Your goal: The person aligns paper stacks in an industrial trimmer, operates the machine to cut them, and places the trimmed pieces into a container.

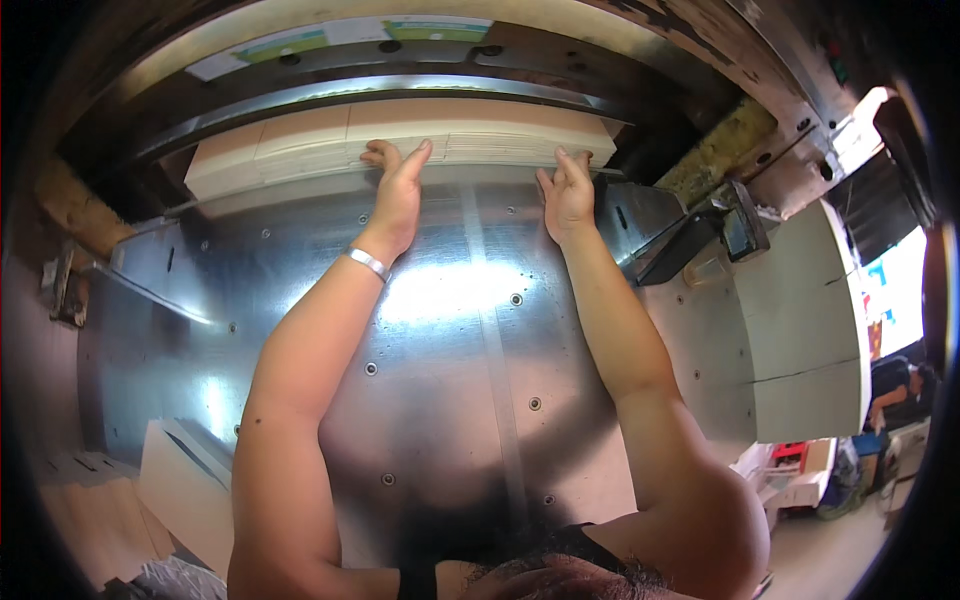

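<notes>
left hand (pixel 398 198) + right hand (pixel 570 198) | grips unclenched | at paper stack (pixel 400 122) | green-white labels (pixel 436 31), unreadable

Metal table (pixel 440 400), pale floor (pixel 825 558), bright opening (pixel 902 285)

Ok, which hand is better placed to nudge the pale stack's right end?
Probably the right hand: its fingers are at the pale stack's front, near that end. The left hand is around mid-stack, farther off.

- A white stack (pixel 172 478) at the lower left
- Crumpled clear plastic (pixel 178 580) below it
- A pale panel (pixel 805 320) at the right
- A red object (pixel 789 458) near it
- A person (pixel 893 380) in dark clothes farther right
</notes>
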Motion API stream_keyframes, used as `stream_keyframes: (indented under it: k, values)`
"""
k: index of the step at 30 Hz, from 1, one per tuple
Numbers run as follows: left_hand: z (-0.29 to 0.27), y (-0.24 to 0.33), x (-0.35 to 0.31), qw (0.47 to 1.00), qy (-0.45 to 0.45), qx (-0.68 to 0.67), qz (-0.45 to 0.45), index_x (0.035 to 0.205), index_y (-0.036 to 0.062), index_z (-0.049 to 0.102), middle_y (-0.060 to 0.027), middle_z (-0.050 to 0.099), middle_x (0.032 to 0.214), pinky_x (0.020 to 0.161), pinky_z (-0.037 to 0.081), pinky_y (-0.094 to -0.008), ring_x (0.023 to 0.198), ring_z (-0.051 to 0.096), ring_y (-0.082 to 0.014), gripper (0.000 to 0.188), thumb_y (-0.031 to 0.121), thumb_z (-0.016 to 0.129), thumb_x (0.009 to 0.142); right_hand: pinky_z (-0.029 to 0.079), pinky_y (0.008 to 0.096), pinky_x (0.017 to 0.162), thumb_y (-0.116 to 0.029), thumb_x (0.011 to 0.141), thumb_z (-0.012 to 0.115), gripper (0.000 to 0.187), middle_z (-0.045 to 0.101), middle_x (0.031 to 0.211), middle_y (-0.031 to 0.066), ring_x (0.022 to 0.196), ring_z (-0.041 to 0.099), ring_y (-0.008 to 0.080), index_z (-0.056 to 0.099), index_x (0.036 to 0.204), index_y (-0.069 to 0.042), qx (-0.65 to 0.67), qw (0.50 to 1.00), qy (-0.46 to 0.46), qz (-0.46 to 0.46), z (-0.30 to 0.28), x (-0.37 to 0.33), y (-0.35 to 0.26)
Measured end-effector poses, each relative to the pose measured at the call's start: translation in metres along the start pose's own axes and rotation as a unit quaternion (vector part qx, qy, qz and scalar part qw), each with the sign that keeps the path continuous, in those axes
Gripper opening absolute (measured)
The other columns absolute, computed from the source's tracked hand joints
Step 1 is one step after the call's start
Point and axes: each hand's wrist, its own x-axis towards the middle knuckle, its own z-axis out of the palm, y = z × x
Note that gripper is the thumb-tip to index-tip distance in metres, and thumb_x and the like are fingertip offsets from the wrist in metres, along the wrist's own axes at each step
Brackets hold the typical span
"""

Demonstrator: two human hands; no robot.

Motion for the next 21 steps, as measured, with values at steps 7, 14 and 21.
stream_keyframes:
  k: [7, 14, 21]
  values:
    - [-0.002, 0.019, -0.017, 0.989, -0.018, -0.145, -0.01, 0.157, 0.0127, 0.015, 0.001, 0.027, 0.127, 0.101, 0.032, -0.0295, 0.094, 0.038, -0.0061, 0.063, 0.028, 0.05, 0.107, 0.003, 0.0483, 0.126, -0.031, 0.097, 0.061, 0.105, -0.002, 0.172, 0.0093, 0.159, -0.001, 0.0233, -0.02, 0.161, -0.008, 0.011, 0.997, -0.073, 0.031, 0.006, 0.001, -0.004]
    - [-0.002, 0.001, -0.004, 0.98, -0.105, -0.167, 0.015, 0.117, 0.019, 0.042, 0.0036, 0.041, 0.118, 0.112, 0.031, -0.0408, 0.11, 0.04, -0.0098, 0.014, 0.022, 0.052, 0.107, 0.0, 0.046, 0.126, -0.033, 0.095, 0.064, 0.109, -0.005, 0.17, 0.0176, 0.158, -0.002, 0.0253, -0.018, 0.16, -0.002, -0.027, 0.995, -0.092, -0.032, -0.027, 0.027, 0.022]
    - [0.046, 0.048, -0.082, 0.995, 0.08, 0.043, -0.028, 0.161, -0.0047, -0.003, -0.0184, 0.008, 0.171, 0.126, 0.017, -0.0467, 0.158, 0.013, -0.0299, 0.088, 0.03, 0.054, 0.105, -0.011, 0.0412, 0.124, -0.04, 0.09, 0.071, 0.123, -0.026, 0.165, 0.0244, 0.151, -0.03, 0.025, -0.022, 0.155, 0.008, -0.07, 0.994, -0.08, -0.031, -0.022, 0.024, 0.023]
